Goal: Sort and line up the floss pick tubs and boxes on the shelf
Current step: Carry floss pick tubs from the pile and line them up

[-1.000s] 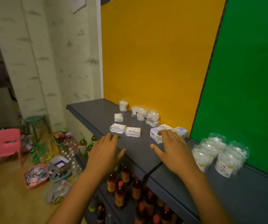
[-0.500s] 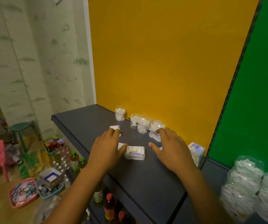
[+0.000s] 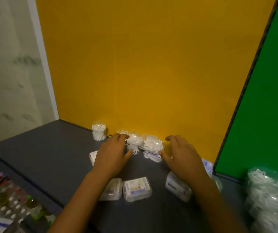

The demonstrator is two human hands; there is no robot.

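On the dark grey shelf (image 3: pixel 47 157), small clear tubs of white floss picks stand along the yellow back wall: one apart at the left (image 3: pixel 99 132), then a cluster (image 3: pixel 141 143) in the middle. My left hand (image 3: pixel 112 154) reaches to the cluster's left side with fingers extended, and my right hand (image 3: pixel 182 157) reaches to its right side, thumb near a flat pack (image 3: pixel 152 157). Neither hand grips anything. Flat clear boxes lie nearer me: one (image 3: pixel 137 188) in the middle, one (image 3: pixel 113 190) partly under my left forearm, one (image 3: pixel 176 186) under my right wrist.
Large tubs of floss picks (image 3: pixel 269 195) crowd the right end of the shelf before the green panel (image 3: pixel 260 115). A small box (image 3: pixel 93 156) peeks out left of my left hand. Bottles and goods (image 3: pixel 9 199) sit on the lower level at bottom left.
Both hands have moved forward past the flat boxes to the cluster of small tubs at the wall. The camera has moved closer to the shelf.
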